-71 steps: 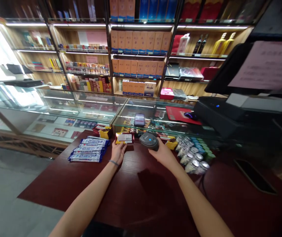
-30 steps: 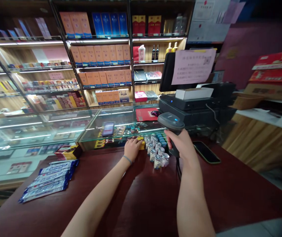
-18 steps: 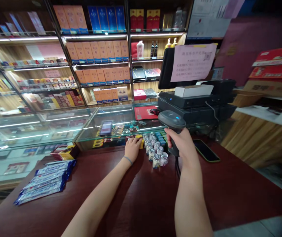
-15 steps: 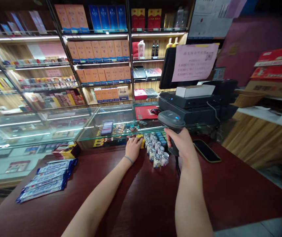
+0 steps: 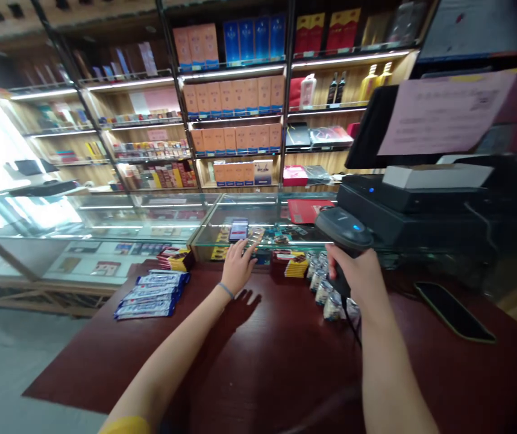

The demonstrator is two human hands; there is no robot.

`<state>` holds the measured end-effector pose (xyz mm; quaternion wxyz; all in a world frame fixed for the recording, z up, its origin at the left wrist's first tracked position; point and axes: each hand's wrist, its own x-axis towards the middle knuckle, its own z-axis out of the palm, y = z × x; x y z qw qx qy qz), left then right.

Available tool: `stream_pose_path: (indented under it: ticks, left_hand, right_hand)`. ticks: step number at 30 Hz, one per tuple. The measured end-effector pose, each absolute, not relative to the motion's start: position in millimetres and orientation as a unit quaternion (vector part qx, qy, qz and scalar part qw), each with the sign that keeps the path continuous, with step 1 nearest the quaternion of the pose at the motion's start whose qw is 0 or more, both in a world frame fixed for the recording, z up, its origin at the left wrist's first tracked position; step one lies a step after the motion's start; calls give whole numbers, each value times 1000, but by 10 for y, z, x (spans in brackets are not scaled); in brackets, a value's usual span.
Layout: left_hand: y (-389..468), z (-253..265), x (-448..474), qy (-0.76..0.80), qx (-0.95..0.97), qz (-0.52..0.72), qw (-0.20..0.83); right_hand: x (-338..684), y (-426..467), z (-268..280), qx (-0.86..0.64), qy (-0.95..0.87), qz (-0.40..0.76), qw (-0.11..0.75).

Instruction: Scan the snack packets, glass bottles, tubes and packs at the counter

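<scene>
My right hand (image 5: 361, 274) grips a dark barcode scanner (image 5: 343, 229) by its handle, a small blue light glowing on its top. Fingers spread, my left hand (image 5: 238, 265) hovers over the counter near the glass edge and holds nothing. Just beyond its fingertips a phone (image 5: 239, 229) lies on the glass. To the right of that hand sits a stack of yellow and dark red packets (image 5: 295, 264). Small jars with silvery lids (image 5: 323, 289) stand in rows, partly hidden behind the scanner and my right hand.
Blue-and-white long packets (image 5: 152, 293) lie on the left of the dark red counter (image 5: 258, 361), with another packet stack (image 5: 179, 259) behind them. A dark phone (image 5: 455, 310) lies at right. A monitor (image 5: 371, 129) and black cash drawer (image 5: 376, 208) stand behind the scanner.
My left hand has lifted off the yellow and dark red packets and moved left, fingers spreading. The view has turned left. My right hand still holds the scanner.
</scene>
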<state>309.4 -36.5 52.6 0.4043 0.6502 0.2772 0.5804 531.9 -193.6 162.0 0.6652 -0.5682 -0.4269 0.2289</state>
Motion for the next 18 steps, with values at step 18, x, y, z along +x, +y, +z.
stream_pose_path:
  ticks: [18]
  left_hand:
    - [411,118,883,535,792,278,-92]
  right_hand:
    - [4040,-1433,833,-575,-578,219,536]
